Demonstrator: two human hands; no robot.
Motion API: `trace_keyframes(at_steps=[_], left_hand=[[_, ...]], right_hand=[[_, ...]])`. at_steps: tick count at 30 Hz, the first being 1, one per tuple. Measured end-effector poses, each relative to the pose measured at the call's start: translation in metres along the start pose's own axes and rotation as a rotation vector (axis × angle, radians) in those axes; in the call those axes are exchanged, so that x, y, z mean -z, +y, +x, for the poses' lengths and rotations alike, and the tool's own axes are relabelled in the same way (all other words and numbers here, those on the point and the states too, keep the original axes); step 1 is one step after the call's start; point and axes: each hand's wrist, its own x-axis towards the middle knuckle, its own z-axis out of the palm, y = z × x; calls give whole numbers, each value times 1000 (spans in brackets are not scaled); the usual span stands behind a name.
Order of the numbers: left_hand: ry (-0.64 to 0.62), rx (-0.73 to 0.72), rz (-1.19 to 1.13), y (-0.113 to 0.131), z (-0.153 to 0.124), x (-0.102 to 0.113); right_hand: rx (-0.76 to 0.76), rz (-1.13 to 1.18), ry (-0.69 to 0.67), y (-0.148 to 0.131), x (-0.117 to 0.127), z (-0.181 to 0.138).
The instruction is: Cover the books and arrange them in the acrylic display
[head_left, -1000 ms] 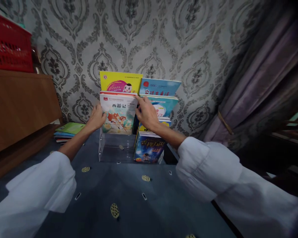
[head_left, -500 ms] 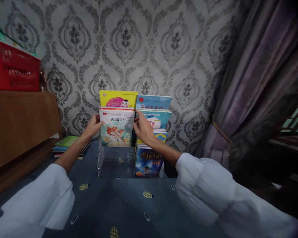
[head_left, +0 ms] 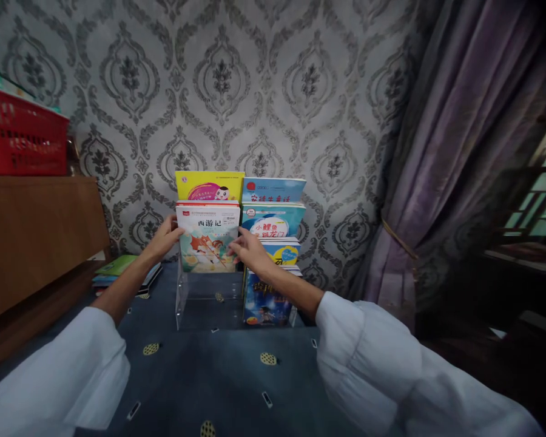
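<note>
A white picture book point(head_left: 209, 243) with Chinese title characters stands in the left column of a clear acrylic rack point(head_left: 209, 303). My left hand point(head_left: 165, 238) grips its left edge, thumb on the cover and fingers partly hidden at the side. At the right edge, my right hand point(head_left: 250, 250) is closed with its fingertips on the book. Behind it rises a yellow book point(head_left: 193, 181), with a red edge showing between. The right column holds a light blue book point(head_left: 277, 189), a teal book point(head_left: 277, 224), a yellow-and-blue book point(head_left: 286, 254) and a dark blue book point(head_left: 268, 303).
The rack stands on a dark blue cloth point(head_left: 236, 382) with pineapple prints, against a patterned wall. Several books point(head_left: 118, 270) lie stacked at the left beside a wooden cabinet point(head_left: 40, 237), which bears a red basket point(head_left: 27, 133). A purple curtain point(head_left: 437, 182) hangs at the right.
My right hand has moved lower along the white book's right edge and onto its front, uncovering more of the teal book. The left hand keeps its place. The view has shifted slightly.
</note>
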Motion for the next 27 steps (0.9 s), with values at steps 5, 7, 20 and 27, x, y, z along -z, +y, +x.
trace_keyframes(at_steps=[5, 7, 20, 27], left_hand=[[359, -428, 656, 51, -6, -4], [232, -608, 816, 77, -3, -15], [-198, -477, 972, 113, 31, -86], [-153, -463, 970, 114, 28, -91]], right_hand=[[-66, 175, -4, 1, -8, -7], [-74, 198, 4, 1, -10, -9], [-145, 315, -27, 2, -16, -21], [-122, 293, -51, 5, -18, -22]])
